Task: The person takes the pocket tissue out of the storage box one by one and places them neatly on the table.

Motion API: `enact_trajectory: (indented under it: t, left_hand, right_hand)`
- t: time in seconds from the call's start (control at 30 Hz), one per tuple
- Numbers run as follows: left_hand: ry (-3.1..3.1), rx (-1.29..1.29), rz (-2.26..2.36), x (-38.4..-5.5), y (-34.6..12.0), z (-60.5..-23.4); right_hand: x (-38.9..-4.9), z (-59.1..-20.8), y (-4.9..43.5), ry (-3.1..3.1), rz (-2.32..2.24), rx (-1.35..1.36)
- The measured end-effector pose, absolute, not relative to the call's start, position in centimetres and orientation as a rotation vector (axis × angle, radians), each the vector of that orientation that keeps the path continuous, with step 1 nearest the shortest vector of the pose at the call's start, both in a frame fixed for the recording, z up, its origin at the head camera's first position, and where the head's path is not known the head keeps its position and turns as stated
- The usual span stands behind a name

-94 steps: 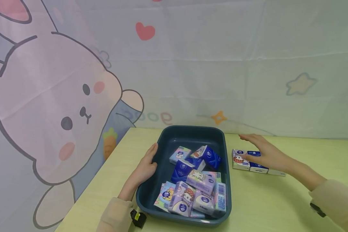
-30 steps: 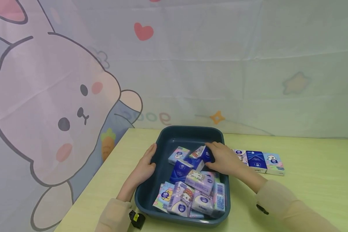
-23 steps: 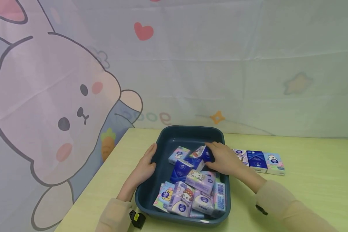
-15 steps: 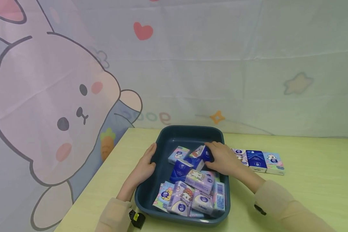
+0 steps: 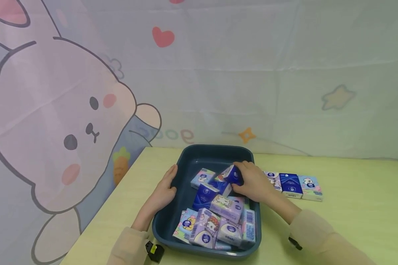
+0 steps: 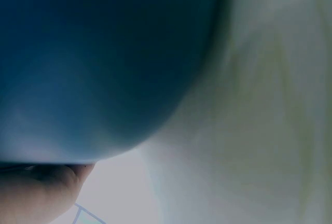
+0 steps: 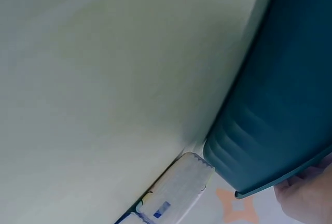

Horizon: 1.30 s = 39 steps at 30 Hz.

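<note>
A dark teal plastic bin [image 5: 219, 151] holds a loose heap of small tissue packs in purple, blue and pastel prints. My left hand [image 5: 164, 190] rests along the bin's left side, fingers straight against the rim. Inside, at the right wall, my right hand [image 5: 253, 183] grips a dark blue tissue pack [image 5: 234, 175] between thumb and fingers; the hand covers part of it. In the left wrist view the bin's outer wall [image 6: 93, 73] fills much of the picture. The right wrist view shows the fingers [image 7: 306, 195] reaching over the rim.
Right of the bin, three tissue packs lie side by side on the pale yellow-green table [image 5: 351, 206]: a purple one [image 5: 273, 180], a blue one [image 5: 290, 185] and a pastel one [image 5: 310, 187]. A printed cloth backdrop [image 5: 219, 73] hangs behind the table.
From above the row of packs, my right hand has moved left into the bin and taken hold of the blue tissue pack. My left hand has stayed on the rim.
</note>
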<state>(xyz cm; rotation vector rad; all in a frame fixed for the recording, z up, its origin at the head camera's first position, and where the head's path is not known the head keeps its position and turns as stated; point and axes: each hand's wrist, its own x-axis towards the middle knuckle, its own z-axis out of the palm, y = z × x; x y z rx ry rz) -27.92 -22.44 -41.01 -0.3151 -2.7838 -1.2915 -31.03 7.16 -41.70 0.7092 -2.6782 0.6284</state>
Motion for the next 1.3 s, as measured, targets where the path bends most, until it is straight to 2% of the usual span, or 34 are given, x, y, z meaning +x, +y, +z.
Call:
enact_trajectory:
  t: [0.77,1.3]
  left_hand:
    - [-2.788,-0.312,-1.31,-27.9,-22.4,-40.9]
    - [-2.8,-0.316,-1.29,-28.0,-22.3,-40.9]
  right_hand:
    - [-29.7,-40.5,7.5,-2.49,1.144,0.43]
    - [-27.5,-37.8,10.8,-2.503,1.312,0.226]
